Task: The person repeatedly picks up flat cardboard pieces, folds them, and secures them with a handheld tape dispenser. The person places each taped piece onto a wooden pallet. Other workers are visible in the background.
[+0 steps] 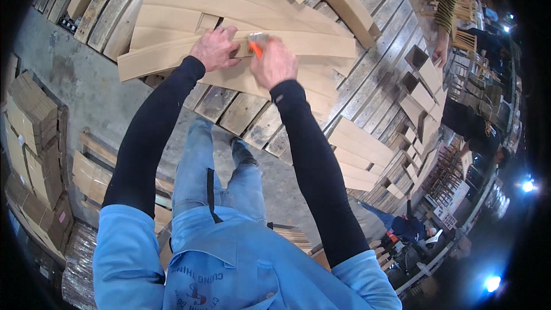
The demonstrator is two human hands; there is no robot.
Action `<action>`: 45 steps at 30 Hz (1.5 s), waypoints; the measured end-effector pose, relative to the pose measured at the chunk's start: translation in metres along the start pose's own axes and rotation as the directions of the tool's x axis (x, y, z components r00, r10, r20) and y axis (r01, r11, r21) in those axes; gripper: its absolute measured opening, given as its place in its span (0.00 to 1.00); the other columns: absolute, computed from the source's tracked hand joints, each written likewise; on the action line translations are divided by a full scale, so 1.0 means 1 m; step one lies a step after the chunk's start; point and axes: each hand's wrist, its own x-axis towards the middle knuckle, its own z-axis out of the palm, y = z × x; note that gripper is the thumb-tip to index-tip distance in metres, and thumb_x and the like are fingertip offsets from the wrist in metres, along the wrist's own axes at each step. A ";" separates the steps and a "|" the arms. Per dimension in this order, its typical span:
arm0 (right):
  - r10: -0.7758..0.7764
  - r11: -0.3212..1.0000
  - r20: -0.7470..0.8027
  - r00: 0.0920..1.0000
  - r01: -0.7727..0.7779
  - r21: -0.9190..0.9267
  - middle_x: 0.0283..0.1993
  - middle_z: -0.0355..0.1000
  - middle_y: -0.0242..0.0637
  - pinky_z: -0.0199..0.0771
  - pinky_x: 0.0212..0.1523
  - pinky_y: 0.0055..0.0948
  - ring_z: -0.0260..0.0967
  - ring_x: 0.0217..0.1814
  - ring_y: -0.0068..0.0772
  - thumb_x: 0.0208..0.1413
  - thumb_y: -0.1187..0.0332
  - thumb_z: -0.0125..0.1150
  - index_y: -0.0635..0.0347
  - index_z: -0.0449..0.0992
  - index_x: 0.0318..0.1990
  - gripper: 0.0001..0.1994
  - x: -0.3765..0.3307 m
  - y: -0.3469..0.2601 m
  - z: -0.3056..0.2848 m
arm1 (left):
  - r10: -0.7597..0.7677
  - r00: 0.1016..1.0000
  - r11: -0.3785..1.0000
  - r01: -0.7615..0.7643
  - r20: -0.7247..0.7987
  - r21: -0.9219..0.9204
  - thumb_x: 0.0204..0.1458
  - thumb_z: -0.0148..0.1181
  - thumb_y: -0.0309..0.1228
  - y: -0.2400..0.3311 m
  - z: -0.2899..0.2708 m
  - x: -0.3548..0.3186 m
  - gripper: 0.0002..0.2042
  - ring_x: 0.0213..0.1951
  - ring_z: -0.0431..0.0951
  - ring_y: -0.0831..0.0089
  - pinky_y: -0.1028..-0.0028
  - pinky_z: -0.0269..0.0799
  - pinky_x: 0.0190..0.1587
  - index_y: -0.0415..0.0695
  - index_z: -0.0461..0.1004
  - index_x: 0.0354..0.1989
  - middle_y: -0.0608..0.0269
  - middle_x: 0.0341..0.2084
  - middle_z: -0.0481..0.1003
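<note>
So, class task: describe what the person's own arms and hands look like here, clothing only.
Both forearms wear long, snug black sleeves running to the wrists. Above the elbows sit loose light blue short sleeves of a work shirt. The left hand and right hand are bare, with no gloves. A small pale patch marks the right sleeve near the wrist.

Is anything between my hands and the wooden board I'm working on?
Nothing visible. The left hand lies flat on the wooden board, and the right hand holds an orange-tipped tool right against it.

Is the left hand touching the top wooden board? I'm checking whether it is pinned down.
Touching. The head view shows the left hand lying palm-down on the top wooden board, with no gap visible beneath the fingers.
</note>
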 end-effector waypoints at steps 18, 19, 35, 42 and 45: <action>-0.063 0.936 -0.512 0.857 0.229 0.268 0.55 0.75 0.49 0.78 0.52 0.43 0.77 0.52 0.54 0.49 0.69 0.64 0.57 0.82 0.45 0.15 -0.009 -0.006 -0.041 | 0.002 0.995 0.997 0.006 -0.102 0.082 0.46 0.68 0.48 0.003 0.009 0.002 0.15 0.52 0.74 0.60 0.59 0.73 0.49 0.51 0.81 0.34 0.56 0.53 0.70; -0.077 0.963 -0.415 0.906 0.175 0.203 0.53 0.76 0.50 0.78 0.52 0.43 0.77 0.51 0.55 0.49 0.68 0.63 0.56 0.83 0.44 0.14 0.011 -0.007 -0.035 | 0.011 0.992 0.997 -0.001 -0.123 0.077 0.46 0.68 0.48 0.003 0.010 0.002 0.15 0.52 0.74 0.60 0.59 0.73 0.49 0.51 0.80 0.33 0.56 0.52 0.70; 0.012 0.997 -0.104 0.995 -0.003 0.082 0.62 0.73 0.43 0.77 0.54 0.47 0.77 0.52 0.54 0.49 0.68 0.64 0.53 0.82 0.52 0.19 -0.068 0.028 0.028 | -0.094 0.994 0.995 0.095 0.051 -0.004 0.42 0.71 0.46 0.012 -0.003 0.008 0.18 0.56 0.73 0.58 0.57 0.72 0.56 0.49 0.80 0.37 0.55 0.57 0.67; -0.029 0.990 -0.192 0.981 0.054 0.130 0.65 0.70 0.47 0.76 0.57 0.45 0.75 0.56 0.54 0.49 0.69 0.64 0.57 0.80 0.55 0.22 -0.083 0.047 0.067 | 0.376 0.910 0.900 -0.314 -0.174 0.302 0.39 0.70 0.32 0.027 0.013 0.016 0.28 0.66 0.64 0.51 0.52 0.66 0.64 0.51 0.72 0.53 0.48 0.69 0.58; -0.030 0.985 -0.203 0.979 0.064 0.162 0.65 0.70 0.47 0.76 0.57 0.45 0.75 0.56 0.53 0.49 0.70 0.64 0.56 0.80 0.55 0.22 -0.085 0.049 0.065 | 0.120 0.988 0.992 -0.123 0.094 0.021 0.38 0.69 0.29 0.035 0.011 0.038 0.29 0.68 0.62 0.50 0.52 0.63 0.67 0.51 0.72 0.55 0.49 0.71 0.56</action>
